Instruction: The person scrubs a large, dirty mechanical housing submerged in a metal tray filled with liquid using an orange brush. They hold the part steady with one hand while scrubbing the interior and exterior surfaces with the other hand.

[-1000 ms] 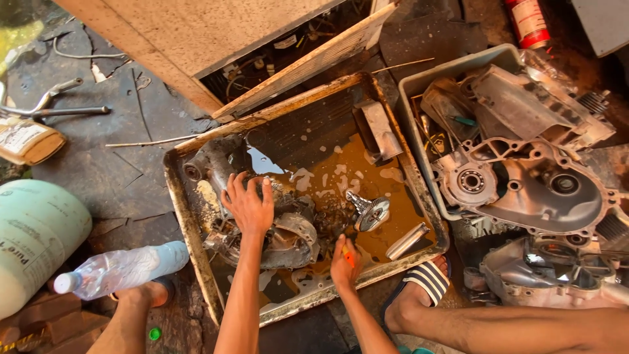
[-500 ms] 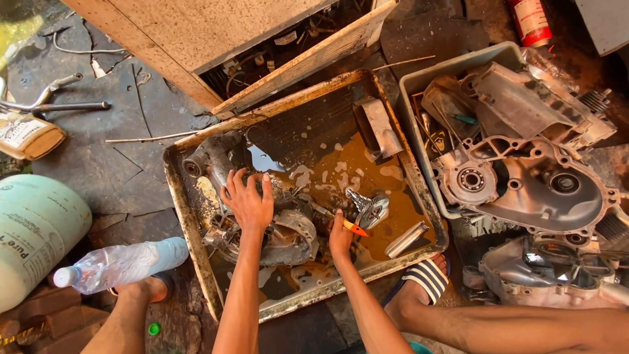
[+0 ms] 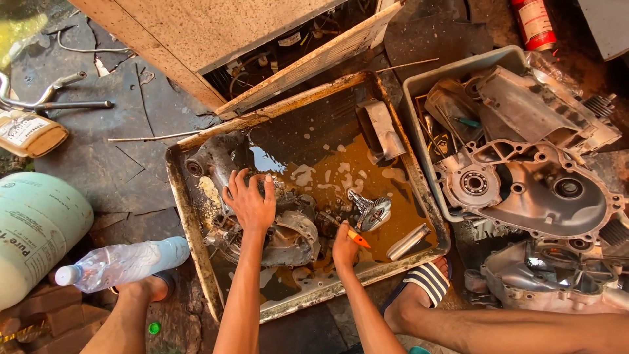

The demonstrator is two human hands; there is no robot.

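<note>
Engine casing in metal tray, lower centre | left hand fingers spread flat on it | right hand fingers gripping orange tool

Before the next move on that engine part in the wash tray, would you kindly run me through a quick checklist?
1. Left hand steadies the dirty engine casing: ok, palm flat on it.
2. Right hand grips the orange-handled tool: ok.
3. Tool's working end in sight: cannot tell, hidden.
4. Metal tray holds the brown liquid: ok, none seen outside.
5. Loose metal tube apart from the hands: ok.
</note>
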